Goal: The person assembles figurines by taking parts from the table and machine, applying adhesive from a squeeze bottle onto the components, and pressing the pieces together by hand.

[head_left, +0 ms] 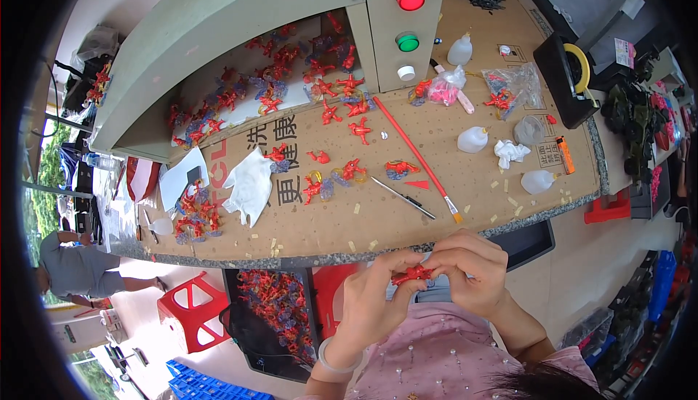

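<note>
A small red plastic figurine [411, 275] is pinched between my two hands, just off the table's front edge. My left hand [374, 289] grips it from the left with thumb and fingers. From the right, my right hand [471, 268] closes on it with the fingertips, which hide part of it. Beyond my hands on the table lie a silver-and-black pen [403, 198] and a long red paintbrush [414, 149]. Another red figurine with a purple base [401, 170] rests near the pen, beside a small red triangular piece [417, 184].
A grey machine [371, 36] with red and green buttons arches over many figurines at the back. A white glove [249, 185] lies left. Squeeze bottles [472, 139], crumpled tissue [511, 153] and a tape dispenser [567, 73] stand right. Below left are a figurine-filled black crate [243, 338] and a red stool [193, 313].
</note>
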Action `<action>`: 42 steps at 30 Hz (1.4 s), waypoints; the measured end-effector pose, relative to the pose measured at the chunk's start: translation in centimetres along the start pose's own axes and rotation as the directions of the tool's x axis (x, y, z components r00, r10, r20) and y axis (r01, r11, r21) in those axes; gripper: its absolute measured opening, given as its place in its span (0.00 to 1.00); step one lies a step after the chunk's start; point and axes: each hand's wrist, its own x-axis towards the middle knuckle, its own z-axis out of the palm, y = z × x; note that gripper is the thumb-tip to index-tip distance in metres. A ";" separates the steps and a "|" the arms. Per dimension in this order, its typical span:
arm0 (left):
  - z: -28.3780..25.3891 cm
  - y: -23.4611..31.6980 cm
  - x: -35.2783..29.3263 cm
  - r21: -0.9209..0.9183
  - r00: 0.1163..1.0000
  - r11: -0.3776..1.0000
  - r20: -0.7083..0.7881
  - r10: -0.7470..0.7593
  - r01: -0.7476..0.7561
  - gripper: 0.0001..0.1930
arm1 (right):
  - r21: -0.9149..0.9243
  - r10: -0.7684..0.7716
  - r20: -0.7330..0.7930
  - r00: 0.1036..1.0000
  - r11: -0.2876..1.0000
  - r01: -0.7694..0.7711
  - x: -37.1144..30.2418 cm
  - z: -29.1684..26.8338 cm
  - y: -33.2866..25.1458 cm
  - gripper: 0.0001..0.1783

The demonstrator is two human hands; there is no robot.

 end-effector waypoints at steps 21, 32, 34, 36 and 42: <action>0.0 0.0 0.1 0.031 1.000 0.999 -0.003 0.031 -0.031 0.20 | 0.014 0.009 -0.017 1.000 1.000 -0.008 -0.2 0.2 0.0 0.12; -0.1 0.0 0.0 0.024 1.000 0.999 0.002 0.027 -0.027 0.20 | 0.002 0.005 -0.024 1.000 1.000 -0.004 -0.3 0.3 0.1 0.12; -0.1 0.1 0.0 0.026 1.000 0.999 0.006 0.030 -0.030 0.20 | -0.004 -0.004 -0.023 1.000 1.000 0.004 -0.4 0.3 0.1 0.12; -0.1 0.0 0.0 0.015 1.000 0.999 0.002 0.031 -0.031 0.20 | -0.005 -0.003 -0.022 1.000 1.000 0.003 -0.3 0.3 0.1 0.12; -0.2 0.5 0.3 0.083 0.999 0.996 0.038 0.009 -0.012 0.25 | 0.004 0.045 -0.010 0.999 0.999 -0.045 -0.4 0.2 0.1 0.12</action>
